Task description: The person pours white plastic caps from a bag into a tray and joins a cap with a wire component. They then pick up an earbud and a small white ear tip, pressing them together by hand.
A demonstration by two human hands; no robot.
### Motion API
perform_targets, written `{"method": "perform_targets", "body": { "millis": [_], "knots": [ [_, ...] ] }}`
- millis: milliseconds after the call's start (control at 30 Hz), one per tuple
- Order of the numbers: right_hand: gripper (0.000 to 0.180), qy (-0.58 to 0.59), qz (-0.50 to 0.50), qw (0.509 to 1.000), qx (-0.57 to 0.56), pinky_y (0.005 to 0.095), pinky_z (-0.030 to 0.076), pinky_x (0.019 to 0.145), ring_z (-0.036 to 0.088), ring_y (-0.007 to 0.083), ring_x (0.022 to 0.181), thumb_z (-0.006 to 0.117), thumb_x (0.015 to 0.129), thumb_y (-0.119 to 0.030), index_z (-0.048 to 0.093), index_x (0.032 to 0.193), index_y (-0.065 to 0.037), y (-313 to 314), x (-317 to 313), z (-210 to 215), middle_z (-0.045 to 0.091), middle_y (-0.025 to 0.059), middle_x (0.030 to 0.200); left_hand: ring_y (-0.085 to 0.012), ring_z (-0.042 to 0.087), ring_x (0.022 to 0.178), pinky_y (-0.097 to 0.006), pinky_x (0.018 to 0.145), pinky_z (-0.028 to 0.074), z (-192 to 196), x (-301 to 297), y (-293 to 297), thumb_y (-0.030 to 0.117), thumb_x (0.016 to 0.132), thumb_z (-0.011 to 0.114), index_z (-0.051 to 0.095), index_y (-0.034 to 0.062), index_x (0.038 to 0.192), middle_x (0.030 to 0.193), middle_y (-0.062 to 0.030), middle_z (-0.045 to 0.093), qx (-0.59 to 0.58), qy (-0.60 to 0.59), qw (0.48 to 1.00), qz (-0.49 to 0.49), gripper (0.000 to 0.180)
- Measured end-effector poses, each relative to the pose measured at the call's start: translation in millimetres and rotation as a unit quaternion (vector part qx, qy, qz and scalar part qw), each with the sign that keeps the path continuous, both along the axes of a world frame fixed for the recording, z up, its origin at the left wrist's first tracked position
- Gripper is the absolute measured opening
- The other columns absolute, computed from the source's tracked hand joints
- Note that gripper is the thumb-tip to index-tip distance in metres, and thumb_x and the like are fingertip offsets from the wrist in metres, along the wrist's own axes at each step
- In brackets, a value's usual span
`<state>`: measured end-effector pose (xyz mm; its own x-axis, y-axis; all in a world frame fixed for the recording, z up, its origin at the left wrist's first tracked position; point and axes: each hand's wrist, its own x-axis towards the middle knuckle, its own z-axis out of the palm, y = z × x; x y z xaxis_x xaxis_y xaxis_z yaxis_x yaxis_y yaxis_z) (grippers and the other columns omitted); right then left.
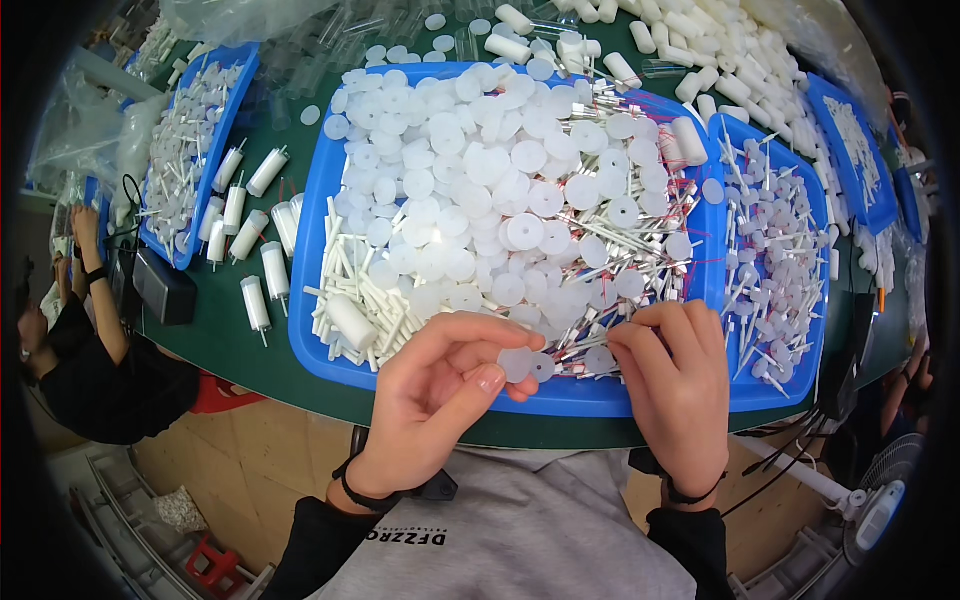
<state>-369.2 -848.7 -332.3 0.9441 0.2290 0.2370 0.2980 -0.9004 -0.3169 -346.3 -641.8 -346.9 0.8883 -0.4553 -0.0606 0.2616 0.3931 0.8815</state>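
At least two translucent discs (516, 364) are held between the thumb and fingers of the left hand (425, 395), over the near edge of the central blue tray (580, 402); whether more are stacked behind them cannot be told. The fingertips of the right hand (682, 375) are drawn together just beside, over the same tray, but their undersides are hidden, so it cannot be told whether anything is gripped.

Small parts under both hands are covered, and the lower layers of the tray are buried. By the dark fisheye rim, a co-worker (85, 350) at the left is cut off, and the far-right blue tray (882, 212), with white parts in it, is hard to make out.

The central tray is filled with loose discs (440, 150), heaped over white rods (390, 312) at the left and metal-ended parts with red wires (600, 235) at the right; a white cylinder (352, 321) is lying on the rods. Rods and discs are mixed in the right blue tray (775, 398) and in the left blue tray (237, 85). Between the left and central trays, white cylinders with thin pins (272, 270) are scattered on the green table (235, 335).
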Motion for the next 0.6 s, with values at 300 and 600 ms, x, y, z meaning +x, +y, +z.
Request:
{"method": "perform_targets", "body": {
  "millis": [300, 600],
  "knots": [
    [0.019, -0.050, -0.037, 0.948, 0.314, 0.0321, 0.042, 0.072, 0.054, 0.0217, 0.078, 0.058, 0.071, 0.009, 0.054, 0.088, 0.000, -7, -7, 7, 0.059, 0.0090, 0.086, -0.0185, 0.056, 0.097, -0.030, 0.081, 0.048, -2, -1, 1, 0.000, 0.089, 0.044, 0.045, -0.0055, 0.111, 0.113, -0.0181, 0.052, -0.015, -0.002, 1.000, -0.002, 0.024],
    [0.022, -0.011, 0.069, 0.823, 0.564, 0.0315, 0.050, 0.067, 0.060, 0.0238, 0.074, 0.057, 0.076, 0.010, 0.052, 0.096, 0.004, 2, -17, 2, 0.059, 0.0173, 0.085, -0.0202, 0.059, 0.079, -0.032, 0.072, 0.048, 11, -4, -13, 0.011, 0.087, 0.051, 0.047, -0.0064, 0.106, 0.104, -0.0231, 0.056, 0.001, 0.055, 0.998, 0.020, 0.027]
  ]
}}
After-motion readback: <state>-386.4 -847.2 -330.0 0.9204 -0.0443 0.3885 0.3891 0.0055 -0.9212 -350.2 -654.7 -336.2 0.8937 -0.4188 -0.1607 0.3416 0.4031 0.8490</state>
